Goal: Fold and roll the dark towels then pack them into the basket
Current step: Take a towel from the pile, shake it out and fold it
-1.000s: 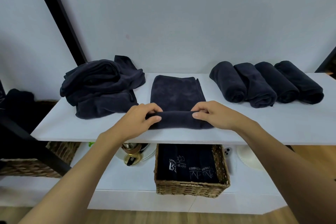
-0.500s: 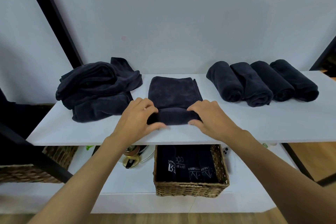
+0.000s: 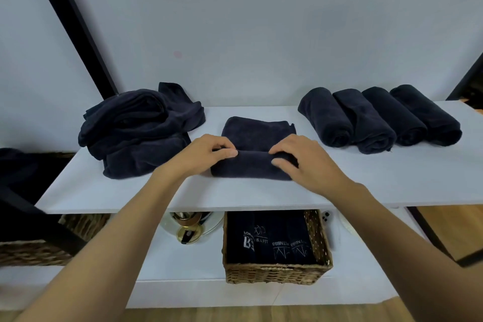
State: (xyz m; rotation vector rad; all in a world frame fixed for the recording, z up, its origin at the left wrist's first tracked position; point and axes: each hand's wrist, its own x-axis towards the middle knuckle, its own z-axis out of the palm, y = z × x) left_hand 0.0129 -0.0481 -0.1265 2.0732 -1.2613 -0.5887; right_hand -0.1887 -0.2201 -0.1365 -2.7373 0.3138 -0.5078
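While I watch from the head view, the roll on the folded towel [image 3: 257,149] has grown thicker than it was a second ago, and less flat cloth remains beyond it toward the wall. That tells me the rolling step is well along, with perhaps half the length left to take up. My left hand [image 3: 206,153] is curled over the left end of the roll, thumb and fingers pinched onto it; my right hand [image 3: 300,162] lies over the right end with fingers bent down onto the cloth, pressing more than gripping. Both hands have moved further from the counter's [image 3: 392,180] front edge than before, carrying the roll with them. Four finished rolls [image 3: 379,119] lie side by side at the right, untouched, and the loose pile [image 3: 138,128] sits at the left, also unchanged. On the shelf below, the basket [image 3: 277,273] already holds dark towels, so packing comes later.
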